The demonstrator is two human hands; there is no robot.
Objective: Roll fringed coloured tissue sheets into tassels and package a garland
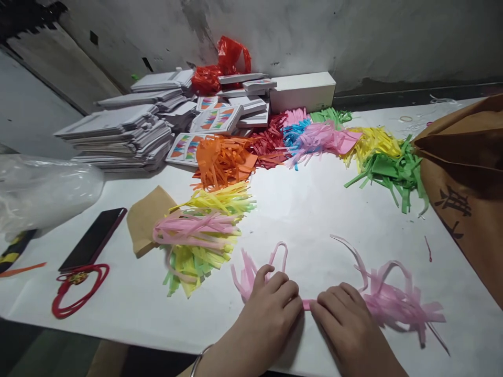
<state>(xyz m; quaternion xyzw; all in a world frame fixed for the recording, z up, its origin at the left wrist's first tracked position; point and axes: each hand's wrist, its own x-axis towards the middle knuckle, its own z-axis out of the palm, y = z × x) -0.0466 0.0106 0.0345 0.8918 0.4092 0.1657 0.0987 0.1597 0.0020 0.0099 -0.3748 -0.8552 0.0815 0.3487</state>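
Note:
Near the front edge of the table, a pink tissue paper tassel (401,301) lies stretched sideways, its fringed strips fanning out at both ends. My left hand (271,309) is closed on the left part of its narrow middle, with pink strips poking out beyond the fingers. On the right part rests my right hand (346,319), its fingers pressed together over the paper. A short rolled pink section shows between the two hands. Further left lies a pile of pink, yellow and green tassels (200,230), partly on a brown cardboard piece (147,222).
Orange (223,162), red, blue, pink, yellow and green fringed bundles (393,170) curve along the back. Behind them are stacked white packets (121,125), a white box (302,91) and a red plastic bag (223,65). A phone (94,238) with red cord lies left; a brown bag (463,204) stands right.

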